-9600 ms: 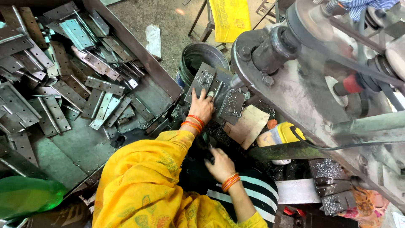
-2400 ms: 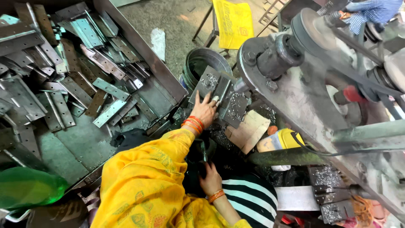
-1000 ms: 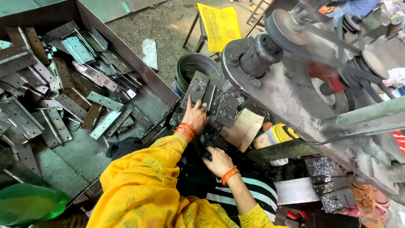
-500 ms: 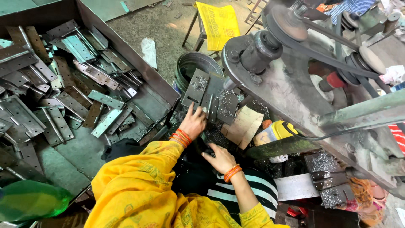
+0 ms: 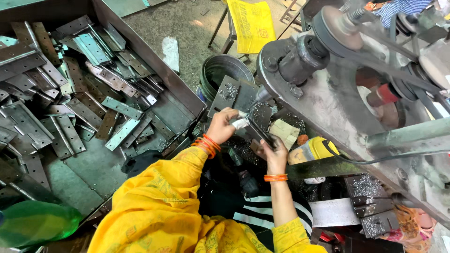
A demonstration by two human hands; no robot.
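**benchwatcher:** Both hands have come together since half a second ago — earlier the left hand (image 5: 224, 125) was resting up on the plates by the machine, and now it and the right hand (image 5: 274, 157) share one dark metal strip (image 5: 258, 132). Left fingers are curled shut round the strip's upper end, with a bit of white rag in the grip.

**scrapbin_lurker:** Yep, and the right hand is closed on the lower end, thumb on top. That strip sits tilted just under the drill machine (image 5: 328, 79), over the swarf-covered worktop (image 5: 239, 96). Bin of hinge plates (image 5: 70, 93) is off to the person's left — green bucket (image 5: 225, 75) behind the worktop.
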